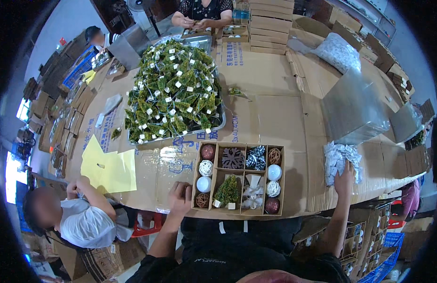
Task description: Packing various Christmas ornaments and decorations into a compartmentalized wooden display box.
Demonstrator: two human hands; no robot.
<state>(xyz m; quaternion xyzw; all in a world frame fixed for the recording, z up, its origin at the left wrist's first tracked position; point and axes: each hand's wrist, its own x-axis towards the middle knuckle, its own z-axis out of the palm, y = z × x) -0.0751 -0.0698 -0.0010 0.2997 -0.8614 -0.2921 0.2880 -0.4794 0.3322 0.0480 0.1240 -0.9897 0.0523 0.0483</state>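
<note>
In front of me lies a compartmented cardboard box (242, 145). It holds a dark snowflake ornament (232, 158), a frosted pine cone (256, 157), a small green tree (228, 190) with white blocks, a whitish ornament (253, 192) I cannot make out, and columns of balls along both sides. My left hand (180, 198) rests at the box's left side, empty, its fingers slightly bent and apart. Over to the right, my right hand (344, 180) reaches into a pile of small white packets (339, 158); its fingertips are hidden among them.
A tray (222, 123) heaped with small green trees stands beyond the box. Yellow sheets (107, 165) lie at left, near a seated person (86, 217). Clear plastic sheets (355, 108) and a full bag (338, 52) are at right. Another person's hands (195, 22) work at the far edge.
</note>
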